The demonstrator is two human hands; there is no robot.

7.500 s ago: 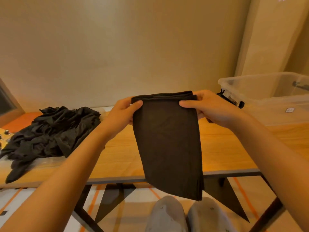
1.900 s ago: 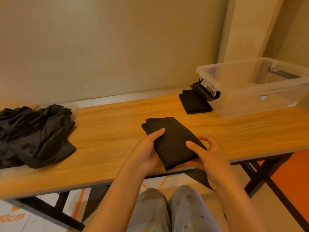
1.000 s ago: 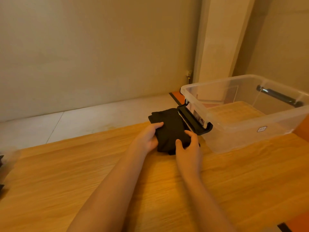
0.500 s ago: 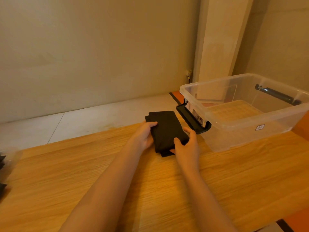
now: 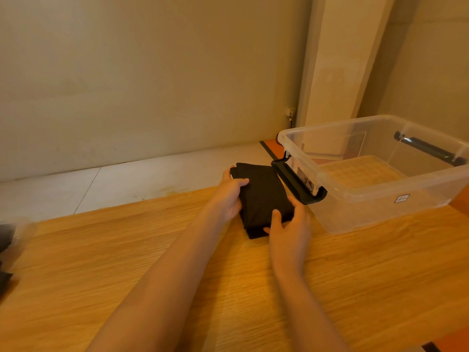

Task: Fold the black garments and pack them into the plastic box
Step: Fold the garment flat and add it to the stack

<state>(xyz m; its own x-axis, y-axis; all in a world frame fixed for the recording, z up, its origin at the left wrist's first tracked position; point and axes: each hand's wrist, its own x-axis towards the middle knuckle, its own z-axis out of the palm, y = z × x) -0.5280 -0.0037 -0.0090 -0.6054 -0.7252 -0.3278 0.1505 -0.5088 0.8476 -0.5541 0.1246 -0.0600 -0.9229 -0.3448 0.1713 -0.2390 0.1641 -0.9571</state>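
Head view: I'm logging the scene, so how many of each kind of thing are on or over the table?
Folded black garment stack: 1
Plastic box: 1
Dark cloth at left edge: 1
Hands: 2 (left hand, right hand)
Total: 5

Plain indoor room: wooden table (image 5: 101,275), bare wall (image 5: 152,72).

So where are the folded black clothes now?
In the head view, the folded black clothes lie on the wooden table, gripped by the left hand and right hand, just left of the plastic box.
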